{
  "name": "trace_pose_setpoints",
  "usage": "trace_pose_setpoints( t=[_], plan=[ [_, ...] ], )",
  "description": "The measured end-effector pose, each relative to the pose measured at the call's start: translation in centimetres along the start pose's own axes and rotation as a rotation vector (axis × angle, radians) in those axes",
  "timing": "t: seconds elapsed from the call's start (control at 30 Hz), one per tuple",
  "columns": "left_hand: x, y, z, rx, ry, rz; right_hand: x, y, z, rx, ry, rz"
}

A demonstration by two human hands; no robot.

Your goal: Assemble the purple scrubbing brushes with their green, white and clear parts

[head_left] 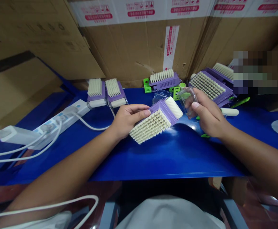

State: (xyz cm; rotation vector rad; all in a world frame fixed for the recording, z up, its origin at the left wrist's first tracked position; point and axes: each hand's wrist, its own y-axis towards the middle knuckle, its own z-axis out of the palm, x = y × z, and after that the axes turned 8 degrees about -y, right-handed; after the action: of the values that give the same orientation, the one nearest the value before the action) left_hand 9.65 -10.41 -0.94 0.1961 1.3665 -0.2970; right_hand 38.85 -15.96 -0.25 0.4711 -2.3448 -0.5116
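A packing workshop: taped cardboard cartons (139,54), a blue workbench (167,156), batches of purple bristle brushes (96,92).

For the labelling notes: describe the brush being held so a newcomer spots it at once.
Below the cardboard cartons lies a blue work surface. Over its middle, the person's left hand grips a purple-backed brush with cream bristles, the only brush held.

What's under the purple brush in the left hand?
Below the cream bristles of the purple scrubbing brush held in the left hand, there's the shiny blue table top. The brush and hand cover the spot right beneath them, so I can't see that part.
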Motion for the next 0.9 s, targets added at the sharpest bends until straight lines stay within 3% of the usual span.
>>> trace_pose_setpoints(
  t=[0.9],
  plan=[
    [-0.18, -0.26, 0.11, 0.023, 0.048, -0.005, 0.17, -0.44, 0.29, 0.046, -0.113, -0.070]
  ],
)
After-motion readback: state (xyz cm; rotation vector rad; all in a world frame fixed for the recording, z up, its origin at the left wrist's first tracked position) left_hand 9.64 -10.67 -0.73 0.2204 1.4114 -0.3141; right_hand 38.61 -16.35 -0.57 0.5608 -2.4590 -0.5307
